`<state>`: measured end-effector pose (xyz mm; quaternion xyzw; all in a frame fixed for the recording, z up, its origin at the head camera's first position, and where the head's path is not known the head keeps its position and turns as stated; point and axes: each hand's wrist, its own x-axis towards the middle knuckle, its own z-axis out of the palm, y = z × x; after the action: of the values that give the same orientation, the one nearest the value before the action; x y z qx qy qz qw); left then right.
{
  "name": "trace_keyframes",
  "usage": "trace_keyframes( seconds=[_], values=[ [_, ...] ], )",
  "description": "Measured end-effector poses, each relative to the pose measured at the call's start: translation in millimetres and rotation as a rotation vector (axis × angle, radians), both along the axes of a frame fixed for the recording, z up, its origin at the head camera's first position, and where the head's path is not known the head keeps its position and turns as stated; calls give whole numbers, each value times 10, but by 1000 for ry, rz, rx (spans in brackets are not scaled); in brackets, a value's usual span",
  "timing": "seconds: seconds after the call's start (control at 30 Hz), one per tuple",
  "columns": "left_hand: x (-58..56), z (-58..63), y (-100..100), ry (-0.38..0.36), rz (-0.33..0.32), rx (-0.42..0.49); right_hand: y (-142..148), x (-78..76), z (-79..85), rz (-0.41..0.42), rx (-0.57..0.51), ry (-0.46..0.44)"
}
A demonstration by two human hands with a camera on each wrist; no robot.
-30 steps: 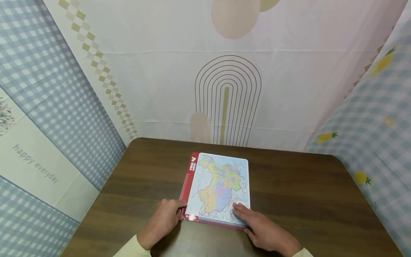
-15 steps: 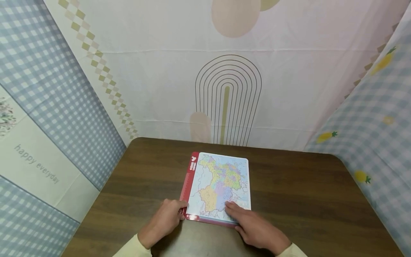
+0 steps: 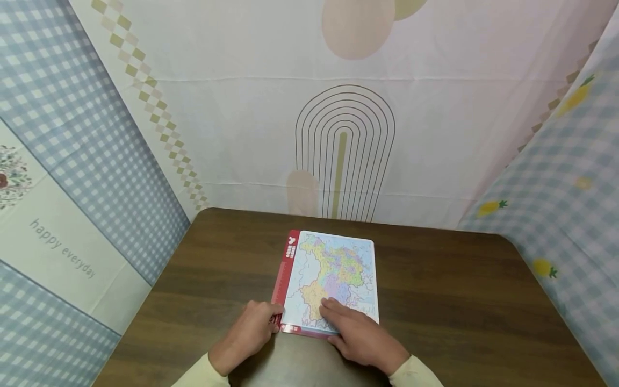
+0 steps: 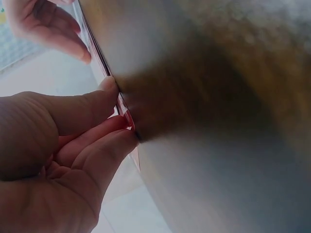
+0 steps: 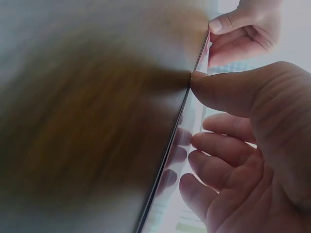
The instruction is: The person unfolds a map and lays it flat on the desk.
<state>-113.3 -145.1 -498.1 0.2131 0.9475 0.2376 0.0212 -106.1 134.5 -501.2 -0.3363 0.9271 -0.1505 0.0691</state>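
Red along its left side and glossy all over, the map board (image 3: 333,269) lies flat on the dark wood-grain bench (image 3: 445,279), its blue, yellow and purple print facing up. The left hand (image 3: 249,325) pinches the near-left corner of the map board, with thumb and forefinger at the red border (image 3: 282,282). The right hand (image 3: 360,336) is not gripping: its fairly straight fingers rest on the printed face close to the map board's near edge, and its thumb touches that edge. A purple strip (image 3: 314,334) shows below the map board's near edge, so it may have more than one layer; whether these are joined, I cannot tell. Judging by the thin edge, the map board should be light and fairly stiff, perhaps flexing a little if raised by one corner only. Its sheen, which mirrors fingertips in the right wrist view, suggests a smooth, slippery face on which a flat palm could skid. Bent corners or creases seem likelier than a break. The surest hold would probably be by the two opposite sides of the map board, thumbs on one face and fingers on the other, rather than pressing on the print. Beyond the map board hangs a white cloth (image 3: 232,123) with arch lines; well to its left is a blue gingham cloth (image 3: 58,80), and well to its right a pineapple-print cloth (image 3: 546,215).
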Motion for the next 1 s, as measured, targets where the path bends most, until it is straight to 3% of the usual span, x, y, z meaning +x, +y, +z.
trace_keyframes(
  seconds=[0.4, 0.7, 1.0],
  values=[
    [-15, -4, -3, 30, -10, 9, -382, -72, -7, 19, 3, 81],
    [-31, -4, -23, 18, -4, 17, -543, -39, -25, -30, 105, 142],
    [-56, 3, -58, 8, -23, 9, -618, 17, -40, 49, 213, 298]
  ],
)
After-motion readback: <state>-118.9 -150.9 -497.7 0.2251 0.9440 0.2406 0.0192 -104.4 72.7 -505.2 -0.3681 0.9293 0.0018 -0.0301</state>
